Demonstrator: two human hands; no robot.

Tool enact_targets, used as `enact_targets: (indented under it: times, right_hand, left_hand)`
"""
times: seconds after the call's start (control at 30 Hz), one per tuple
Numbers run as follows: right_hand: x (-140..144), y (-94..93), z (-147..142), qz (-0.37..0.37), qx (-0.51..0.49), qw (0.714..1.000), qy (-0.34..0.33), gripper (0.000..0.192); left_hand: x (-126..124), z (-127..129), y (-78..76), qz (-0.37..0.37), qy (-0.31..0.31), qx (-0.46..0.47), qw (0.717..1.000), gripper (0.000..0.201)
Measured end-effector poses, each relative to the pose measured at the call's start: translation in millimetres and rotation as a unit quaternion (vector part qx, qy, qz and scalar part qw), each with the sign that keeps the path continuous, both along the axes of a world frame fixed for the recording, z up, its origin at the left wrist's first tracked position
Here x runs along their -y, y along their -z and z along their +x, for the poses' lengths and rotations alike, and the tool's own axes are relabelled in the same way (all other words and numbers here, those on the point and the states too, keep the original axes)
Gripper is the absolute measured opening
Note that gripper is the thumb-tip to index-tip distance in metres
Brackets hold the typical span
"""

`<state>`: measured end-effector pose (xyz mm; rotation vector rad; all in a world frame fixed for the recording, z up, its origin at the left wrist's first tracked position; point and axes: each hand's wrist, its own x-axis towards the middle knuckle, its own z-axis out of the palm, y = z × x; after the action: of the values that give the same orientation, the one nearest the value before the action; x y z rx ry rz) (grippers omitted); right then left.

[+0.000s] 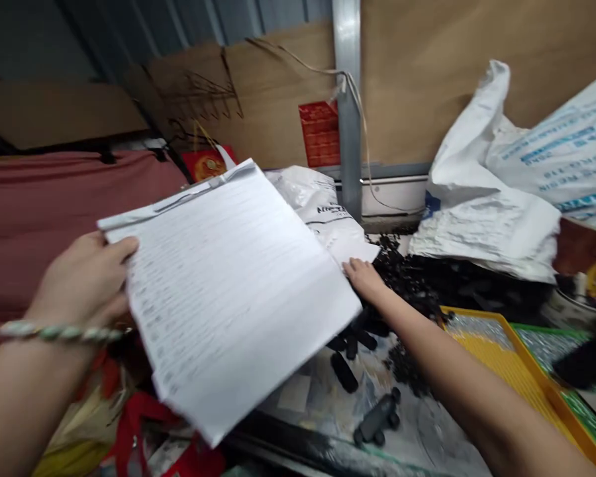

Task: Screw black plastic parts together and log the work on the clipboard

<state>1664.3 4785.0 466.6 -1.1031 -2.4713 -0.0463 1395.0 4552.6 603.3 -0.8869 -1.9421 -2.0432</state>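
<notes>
My left hand (92, 278), with a beaded bracelet at the wrist, grips the upper left edge of a clipboard. On the clipboard lies a stack of white papers (233, 291) with blurred rows of writing, tilted under a metal clip (193, 193). Past the stack's right edge, my right hand (365, 279) reaches forward. Its fingers are stretched out and touch a white sheet (350, 248) by a crumpled white bag (305, 192). Whether they pinch the sheet is not clear.
Small black pieces (402, 278) lie scattered on the table, with a dark wheeled part (379, 417) nearer me. At right are a yellow tray (506, 324), a green-edged tray (541, 331) and folded white sacks (487, 225). A metal post (350, 126) stands behind.
</notes>
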Motion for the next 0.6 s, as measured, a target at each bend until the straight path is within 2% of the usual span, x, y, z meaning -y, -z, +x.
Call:
enact_targets:
  times: [0.1,0.17,0.2,0.27,0.3,0.37,0.4,0.43,0.5,0.57,0.6]
  right_hand:
    - [23.5,15.7,16.9,-0.060,-0.005,0.998,0.001,0.047]
    - [53.2,16.0,52.7,-0.078,-0.050,0.996,0.015,0.049]
    - [73.8,14.8,78.1,-0.081,-0.080,0.993,0.021,0.047]
    - [123.9,14.9,139.6,-0.082,-0.248,0.964,-0.044,0.042]
    - [150.7,18.0,173.3,-0.071,-0.285,0.953,-0.068,0.039]
    - [198.4,31.7,240.0,-0.050,-0.293,0.951,-0.088,0.038]
    - [216.4,41.2,271.1,-0.054,-0.276,0.956,-0.077,0.038]
    - [229.2,51.4,300.2,-0.040,-0.275,0.960,-0.034,0.036]
    - [240.0,71.0,352.2,-0.018,-0.269,0.957,0.105,0.028]
    - [235.6,86.2,395.6,0.019,-0.242,0.942,0.232,0.021]
    - [229.7,91.4,413.5,0.039,-0.218,0.936,0.273,0.019]
  left_hand:
    - [12.2,44.6,50.6,-0.094,0.127,0.071,0.985,0.011]
    - [5.8,81.2,87.7,-0.128,0.183,0.151,0.963,0.019]
    - [-0.7,100.7,106.1,-0.138,0.203,0.196,0.949,0.025]
    - [-19.0,139.5,140.6,-0.158,0.264,0.271,0.912,0.035]
    - [-29.9,157.7,156.1,-0.169,0.298,0.295,0.892,0.038]
    - [-53.5,190.4,183.3,-0.195,0.351,0.317,0.860,0.035]
    - [-65.3,204.4,195.1,-0.208,0.366,0.320,0.849,0.031]
    - [-76.6,216.8,205.9,-0.220,0.376,0.321,0.841,0.027]
    - [-97.2,236.4,225.0,-0.239,0.383,0.323,0.832,0.021]
    - [-114.3,248.9,241.6,-0.246,0.376,0.320,0.834,0.021]
    - [-121.3,252.8,249.0,-0.244,0.371,0.319,0.837,0.021]
